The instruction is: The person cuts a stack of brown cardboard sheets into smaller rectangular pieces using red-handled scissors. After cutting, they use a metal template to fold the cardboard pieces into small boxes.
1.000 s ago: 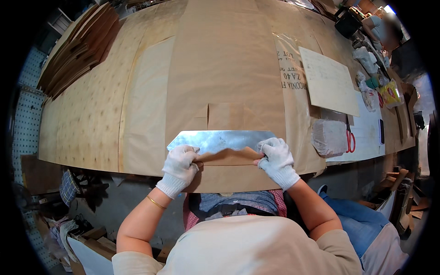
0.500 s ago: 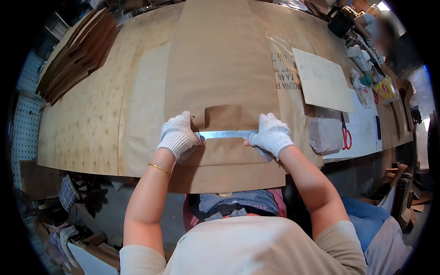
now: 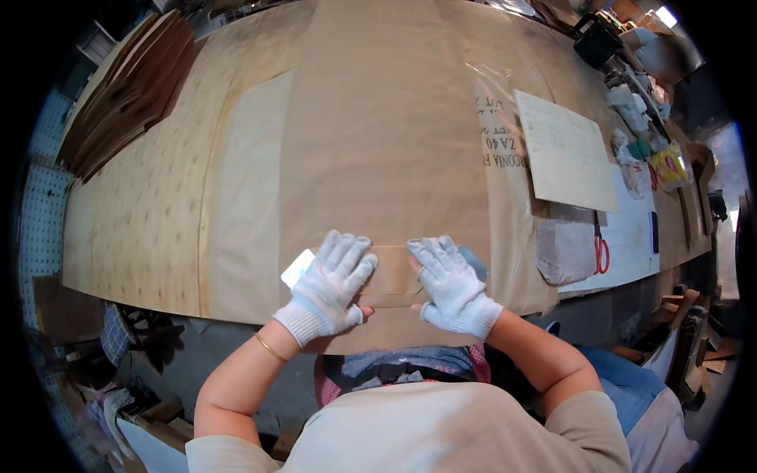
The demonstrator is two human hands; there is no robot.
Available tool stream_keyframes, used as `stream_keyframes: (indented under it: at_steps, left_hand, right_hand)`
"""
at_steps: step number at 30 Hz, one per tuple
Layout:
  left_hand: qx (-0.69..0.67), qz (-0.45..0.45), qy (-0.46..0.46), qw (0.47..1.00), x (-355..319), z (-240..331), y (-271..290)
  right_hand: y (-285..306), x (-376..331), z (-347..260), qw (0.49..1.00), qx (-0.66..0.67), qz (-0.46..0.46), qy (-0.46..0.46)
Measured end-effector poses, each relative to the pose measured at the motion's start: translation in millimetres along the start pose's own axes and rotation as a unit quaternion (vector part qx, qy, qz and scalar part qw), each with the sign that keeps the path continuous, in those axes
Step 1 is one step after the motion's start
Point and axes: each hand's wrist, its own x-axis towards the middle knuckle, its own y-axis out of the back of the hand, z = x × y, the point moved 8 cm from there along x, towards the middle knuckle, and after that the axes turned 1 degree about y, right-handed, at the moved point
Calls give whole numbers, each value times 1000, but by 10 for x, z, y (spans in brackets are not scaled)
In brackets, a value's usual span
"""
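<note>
Brown paper sheets cover the counter (image 3: 142, 236) from edge to edge. At its near edge the left hand (image 3: 331, 285) and right hand (image 3: 451, 285), both in white gloves, lie flat with fingers spread, pressing a folded brown paper flap (image 3: 392, 277) over a shiny metal strip (image 3: 296, 268), whose ends show beside each hand.

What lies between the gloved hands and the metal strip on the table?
A folded brown paper flap covers the strip; both the left hand and right hand press on the paper, and only the strip's ends show.
</note>
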Motion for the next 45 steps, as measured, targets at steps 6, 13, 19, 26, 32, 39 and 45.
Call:
stream_keyframes:
  at_steps: [6,13,19,26,32,39,45]
  left_hand:
    - [-76,32,12,996,162,78,64]
    - [59,112,382,915,-620,-686,329]
    - [-107,-1,495,862,-781,-1113,144]
    - [-275,130,435,847,-1119,-1310,-2]
    - [-327,286,373,820,-1242,-1130,599]
    - [-3,463,379,801,-2576,-1725,1834]
    - [36,436,536,722,-4482,-3262,1825]
  right_hand:
    - [41,90,55,987,153,50,19]
    - [296,-143,368,981,-50,116,-146]
    - [383,198,1192,930,147,109,-318]
    - [463,292,1404,909,-114,356,-183]
    - [130,-265,408,967,-37,86,-236]
    - [-171,1400,-828,989,97,112,-20]
    - [-941,2409,-2108,992,66,-79,77]
